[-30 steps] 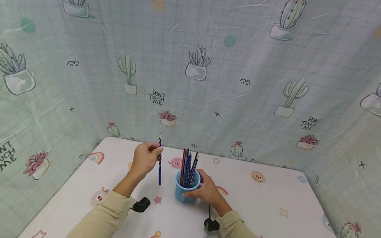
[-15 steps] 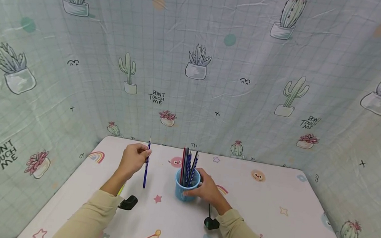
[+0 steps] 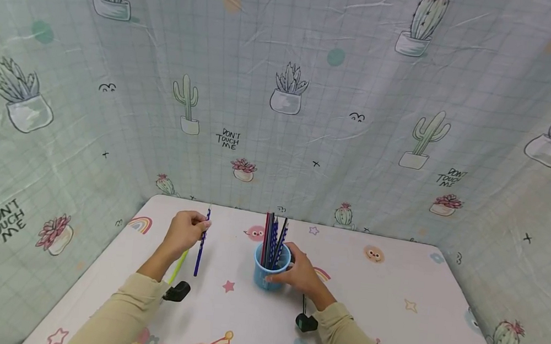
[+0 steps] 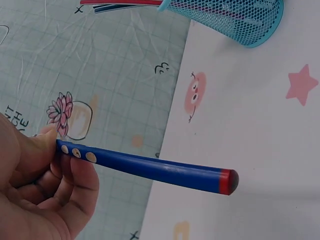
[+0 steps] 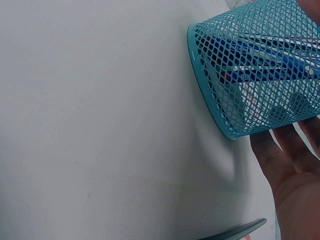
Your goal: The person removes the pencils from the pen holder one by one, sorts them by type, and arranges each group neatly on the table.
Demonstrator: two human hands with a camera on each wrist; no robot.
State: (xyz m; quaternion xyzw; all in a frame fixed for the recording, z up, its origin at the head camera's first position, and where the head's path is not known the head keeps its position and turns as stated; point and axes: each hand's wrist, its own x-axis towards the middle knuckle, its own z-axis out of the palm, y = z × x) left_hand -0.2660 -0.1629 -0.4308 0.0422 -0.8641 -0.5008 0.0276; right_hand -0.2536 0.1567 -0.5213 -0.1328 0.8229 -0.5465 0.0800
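My left hand (image 3: pixel 184 232) pinches a blue pencil (image 3: pixel 200 249) between thumb and fingers, holding it near its upper part. In the left wrist view the pencil (image 4: pixel 150 167) shows a red rounded end and a row of round grip hollows; its other end is hidden by the hand. My right hand (image 3: pixel 299 271) grips a light-blue mesh pencil cup (image 3: pixel 265 280) from the right, with the thumb across its front. Several pencils (image 3: pixel 267 237), some blue with light dots, stand upright in the cup. In the right wrist view, fingers (image 5: pixel 272 157) lie along the cup's mesh wall (image 5: pixel 215 90).
A slim yellow-green stick-like thing (image 3: pixel 178 267) shows beside the left wrist, partly covered by a black wrist camera (image 3: pixel 177 291). Another wrist camera (image 3: pixel 306 323) hangs by the right sleeve. The white printed table (image 3: pixel 372 303) meets a cactus-patterned curtain (image 3: pixel 256 109) behind and at both sides.
My left hand has moved left and slightly nearer with the pencil, whose top now leans right. The yellow-green thing has come into view. My right hand and the cup stay in place.
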